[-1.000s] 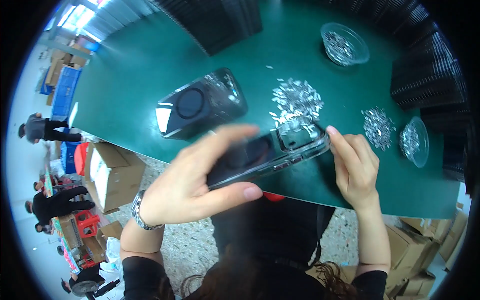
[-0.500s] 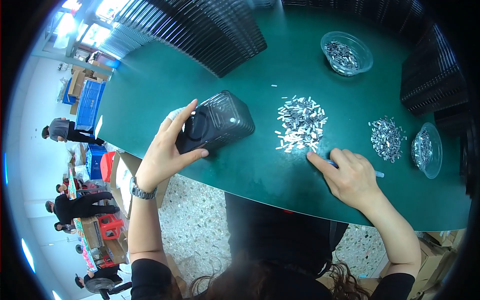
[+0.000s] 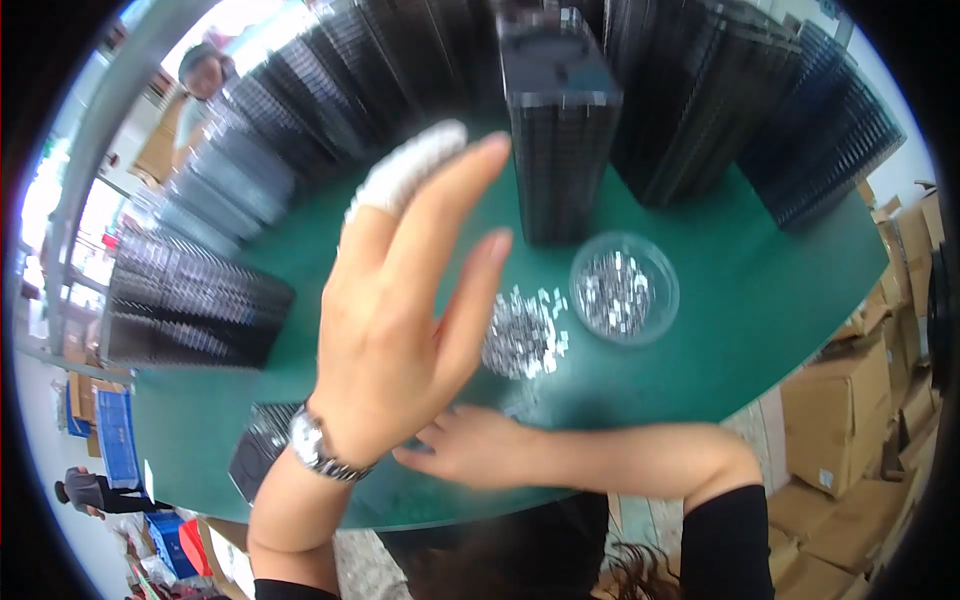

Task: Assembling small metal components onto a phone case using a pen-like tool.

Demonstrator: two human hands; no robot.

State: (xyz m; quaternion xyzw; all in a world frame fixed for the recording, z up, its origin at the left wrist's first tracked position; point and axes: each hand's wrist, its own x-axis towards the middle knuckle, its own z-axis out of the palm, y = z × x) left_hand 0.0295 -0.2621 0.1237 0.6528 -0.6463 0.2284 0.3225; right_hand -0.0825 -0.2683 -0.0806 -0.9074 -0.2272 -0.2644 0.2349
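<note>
My left hand (image 3: 385,300) is raised over the table, open and with nothing in it. A white wrap covers one of its fingers, and a metal watch (image 3: 315,445) circles the wrist. Its fingertips point toward a tall stack of black plastic trays (image 3: 565,140), apart from it as far as I can tell. Close to the table's near edge, my right hand (image 3: 480,447) is closed and blurred around a slim blue pen-like stick, mostly hidden. Just beyond it lies a loose pile of small silvery-white pieces (image 3: 525,338). A clear round bowl (image 3: 660,310) holds more of these.
Several stacks of black trays (image 3: 690,100) line the table's far side, with another stack (image 3: 190,305) at the left. A short tray stack (image 3: 262,445) sits by my left forearm. Cardboard boxes (image 3: 835,415) are piled to the right. A person (image 3: 200,85) is beyond the far left stacks.
The view has swung toward the far stacks. My left hand has left the short tray stack and risen, still empty. My right hand stays low near the pile.
</note>
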